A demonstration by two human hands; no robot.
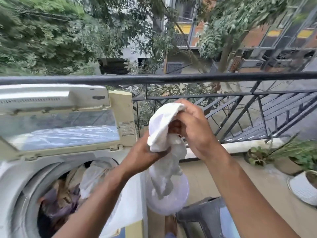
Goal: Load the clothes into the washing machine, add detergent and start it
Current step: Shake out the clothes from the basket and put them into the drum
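Observation:
A top-loading washing machine point(20, 172) stands at the left with its lid point(56, 115) raised. Several clothes point(68, 191) fill its drum, brown, purple and white. Both hands hold a white cloth point(161, 127) in the air to the right of the machine. My left hand point(145, 155) grips its lower bunched part from below. My right hand point(192, 127) grips the upper part, fingers curled into the fabric. The cloth's tail point(164, 176) hangs down over a pale round tub point(181, 201).
A black balcony railing point(188, 78) runs across behind the hands, with trees and buildings beyond. A dark plastic stool point(202, 219) stands below. Potted plants point(281, 155) and a white pot point(303, 188) sit at the right along the ledge.

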